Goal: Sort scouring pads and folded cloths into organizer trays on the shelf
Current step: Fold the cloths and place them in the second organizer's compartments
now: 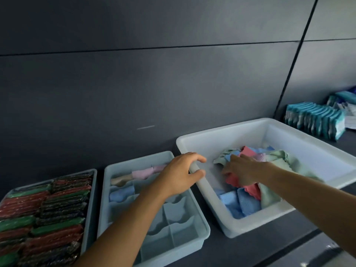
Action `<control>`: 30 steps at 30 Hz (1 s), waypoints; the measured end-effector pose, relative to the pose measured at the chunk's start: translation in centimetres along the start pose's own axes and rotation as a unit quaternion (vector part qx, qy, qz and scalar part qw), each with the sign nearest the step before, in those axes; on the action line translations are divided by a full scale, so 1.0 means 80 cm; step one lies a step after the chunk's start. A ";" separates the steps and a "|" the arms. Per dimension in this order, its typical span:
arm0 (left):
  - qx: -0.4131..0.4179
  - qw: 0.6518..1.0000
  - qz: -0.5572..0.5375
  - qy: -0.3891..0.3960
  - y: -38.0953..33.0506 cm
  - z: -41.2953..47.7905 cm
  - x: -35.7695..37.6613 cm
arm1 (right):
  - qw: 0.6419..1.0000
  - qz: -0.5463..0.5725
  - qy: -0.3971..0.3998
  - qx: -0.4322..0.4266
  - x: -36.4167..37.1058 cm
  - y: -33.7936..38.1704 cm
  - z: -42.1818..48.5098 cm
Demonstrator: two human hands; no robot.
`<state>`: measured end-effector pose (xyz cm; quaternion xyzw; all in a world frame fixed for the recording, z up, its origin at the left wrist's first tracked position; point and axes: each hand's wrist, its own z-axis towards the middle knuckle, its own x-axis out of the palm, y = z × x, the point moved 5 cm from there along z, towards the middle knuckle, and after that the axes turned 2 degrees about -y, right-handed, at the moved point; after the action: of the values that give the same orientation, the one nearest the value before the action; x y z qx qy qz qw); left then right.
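A white bin [317,157] on the right holds a loose pile of cloths [242,201] in blue, red, pink and pale green. My right hand [242,170] reaches into it and grips a red cloth [248,189] from the pile. My left hand [183,172] holds the bin's left rim, fingers curled over the edge. In the middle stands a pale blue divided organizer tray [185,236] with a pink folded cloth [142,173], a beige one [120,181] and a blue one [121,193] in its far compartments. At the left, a tray [90,209] is packed with red, green and dark scouring pads [44,214].
All three containers sit on a dark shelf [240,251] against a dark grey panelled wall [154,83]. Teal-and-white packets [314,120] stand in a row at the far right. The shelf's front edge runs along the lower right.
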<state>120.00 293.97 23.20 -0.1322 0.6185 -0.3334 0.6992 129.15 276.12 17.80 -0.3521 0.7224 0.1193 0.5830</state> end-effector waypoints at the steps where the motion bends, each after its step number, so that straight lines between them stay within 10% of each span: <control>1: -0.007 1.000 -0.001 0.006 0.001 0.000 0.001 | 1.000 -0.014 0.013 -0.007 0.003 -0.001 0.001; 8: -0.055 0.995 -0.066 -0.041 0.020 -0.006 -0.012 | 0.982 0.106 -0.157 -0.021 -0.069 -0.020 -0.004; 15: -0.039 0.937 -0.343 -0.055 -0.029 0.002 -0.057 | 0.856 0.379 -0.344 -0.073 -0.225 0.012 -0.052; 30: -0.034 0.913 -0.314 -0.260 -0.024 -0.050 -0.225 | 0.612 0.660 -0.431 -0.073 -0.297 0.070 -0.064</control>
<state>115.40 304.82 37.52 -0.4251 0.3522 -0.4682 0.6900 123.39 285.96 40.01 0.2699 0.4142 0.6622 0.5631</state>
